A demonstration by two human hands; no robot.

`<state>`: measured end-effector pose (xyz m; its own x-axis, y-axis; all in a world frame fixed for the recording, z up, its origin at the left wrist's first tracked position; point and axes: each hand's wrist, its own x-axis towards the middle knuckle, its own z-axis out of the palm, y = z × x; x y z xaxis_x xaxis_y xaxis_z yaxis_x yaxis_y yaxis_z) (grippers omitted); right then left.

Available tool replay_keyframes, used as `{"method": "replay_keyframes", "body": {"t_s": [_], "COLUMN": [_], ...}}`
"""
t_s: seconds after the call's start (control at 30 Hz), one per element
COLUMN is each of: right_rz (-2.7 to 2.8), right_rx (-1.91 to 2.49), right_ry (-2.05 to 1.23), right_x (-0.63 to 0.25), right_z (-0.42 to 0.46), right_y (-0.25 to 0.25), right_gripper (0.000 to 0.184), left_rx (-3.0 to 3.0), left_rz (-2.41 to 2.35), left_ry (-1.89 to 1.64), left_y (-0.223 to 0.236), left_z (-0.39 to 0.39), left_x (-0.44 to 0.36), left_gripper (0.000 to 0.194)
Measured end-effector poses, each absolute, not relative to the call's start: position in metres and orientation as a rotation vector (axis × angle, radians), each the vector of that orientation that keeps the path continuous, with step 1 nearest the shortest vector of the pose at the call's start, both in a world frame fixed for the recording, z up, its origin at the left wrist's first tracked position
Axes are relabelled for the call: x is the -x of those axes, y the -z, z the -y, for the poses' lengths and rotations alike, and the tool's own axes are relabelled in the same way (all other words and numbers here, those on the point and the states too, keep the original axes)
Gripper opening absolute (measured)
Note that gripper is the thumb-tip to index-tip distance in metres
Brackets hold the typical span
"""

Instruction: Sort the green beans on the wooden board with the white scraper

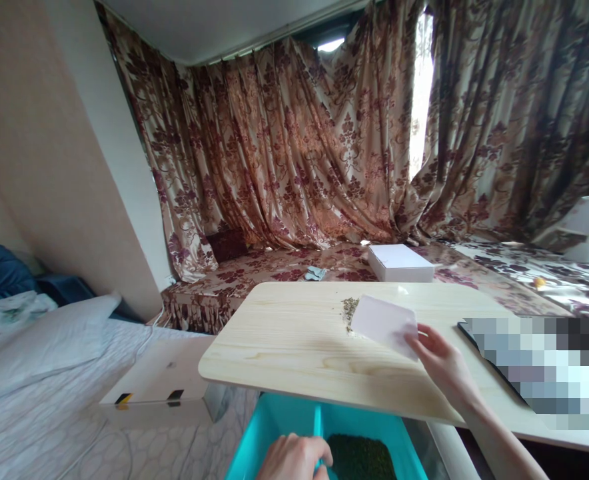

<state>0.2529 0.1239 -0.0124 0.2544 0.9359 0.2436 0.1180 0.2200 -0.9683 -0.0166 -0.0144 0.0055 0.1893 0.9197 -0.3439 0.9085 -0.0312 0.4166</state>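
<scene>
My right hand (437, 350) pinches a thin white rectangular card (385, 321) by its right end and holds it tilted over the light wooden tabletop (274, 333). A small heap of dry greenish-brown flakes (349, 311) lies along the card's left edge. Low in the view, my left hand (294, 459) is closed with curled fingers over a teal bin (244, 440), by its divider (318, 421). What those fingers grip is hidden. Dark green crumbly material (362, 457) fills part of the bin's right compartment.
A dark-edged flat object (494, 367), mostly pixelated, lies at the table's right. Behind the table sits a white box (402, 261). A larger white box (167, 373) stands left, beside the bed (54, 380). A lamp (587, 227) is far right.
</scene>
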Motion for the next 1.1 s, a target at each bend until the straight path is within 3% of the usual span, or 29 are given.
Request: {"method": "replay_keyframes", "body": {"t_s": [0.8, 1.1], "right_rz": [1.294, 1.32], "right_rx": [1.182, 1.202], "right_ry": [-0.744, -0.644], "right_x": [-0.239, -0.238], "right_z": [-0.146, -0.146], "right_y": [0.026, 0.029], "right_gripper": [0.047, 0.038], "left_rx": [-1.968, -1.925], "left_rz": [-1.653, -1.678], "left_ry": [0.035, -0.047], "left_y": [-0.003, -0.005], "left_z": [0.01, 0.017], "left_x": [0.018, 0.018], "left_gripper": [0.042, 0.04]}}
